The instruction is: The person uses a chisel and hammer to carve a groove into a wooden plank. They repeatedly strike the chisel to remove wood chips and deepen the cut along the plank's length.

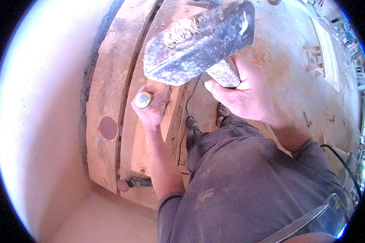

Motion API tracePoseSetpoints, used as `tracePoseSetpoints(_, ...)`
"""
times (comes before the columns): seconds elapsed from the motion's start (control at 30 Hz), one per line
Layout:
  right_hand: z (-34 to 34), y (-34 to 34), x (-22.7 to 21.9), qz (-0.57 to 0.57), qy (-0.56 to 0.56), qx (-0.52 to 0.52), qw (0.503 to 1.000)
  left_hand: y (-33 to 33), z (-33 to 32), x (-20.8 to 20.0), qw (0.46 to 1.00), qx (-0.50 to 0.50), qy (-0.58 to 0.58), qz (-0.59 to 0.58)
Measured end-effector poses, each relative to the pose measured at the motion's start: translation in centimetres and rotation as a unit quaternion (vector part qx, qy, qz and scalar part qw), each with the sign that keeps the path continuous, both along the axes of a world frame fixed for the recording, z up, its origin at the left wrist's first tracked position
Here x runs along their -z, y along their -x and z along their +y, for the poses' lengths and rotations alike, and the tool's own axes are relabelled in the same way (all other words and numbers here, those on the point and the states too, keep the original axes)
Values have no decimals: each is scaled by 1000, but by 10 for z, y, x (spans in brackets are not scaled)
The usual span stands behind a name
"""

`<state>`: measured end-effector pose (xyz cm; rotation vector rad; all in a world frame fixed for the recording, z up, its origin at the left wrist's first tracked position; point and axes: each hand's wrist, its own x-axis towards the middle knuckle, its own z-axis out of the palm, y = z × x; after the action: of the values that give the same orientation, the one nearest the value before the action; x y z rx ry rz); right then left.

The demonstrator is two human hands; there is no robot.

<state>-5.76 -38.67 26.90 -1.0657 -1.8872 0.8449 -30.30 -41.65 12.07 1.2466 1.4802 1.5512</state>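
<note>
At 12 o'clock, dark scuffed block-headed mallet [198,46] clenched in right hand [247,91]; at 10 o'clock, left hand [152,114] grasps round-ended, yellow-rimmed tool handle [143,100]. Off-centre swing could glance off, bruising left hand.

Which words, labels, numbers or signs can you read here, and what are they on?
None can be read.
Dark purplish-grey cloth shirt: small tan front marking, too blurred.
Large grey-black block-headed mallet in the right hand: no legible text.
Yellow-rimmed round tool handle in the left hand: none legible.
</note>
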Motion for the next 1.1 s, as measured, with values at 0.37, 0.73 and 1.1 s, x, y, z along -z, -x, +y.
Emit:
tracePoseSetpoints(0.37, 36, 19, -27, 40, -55, -143, 987, -29, -15, -9, 997, -68, -30, 9)
tracePoseSetpoints(0.73, 35, 6, 41, 35, 22, -183, 982, 33, -58, -32, 871, -450, -125, -153)
tracePoseSetpoints(1.1, 43, 33, 51, -56, 107, -190, 974, 38, -35, -3, 911, -291, -134, -259)
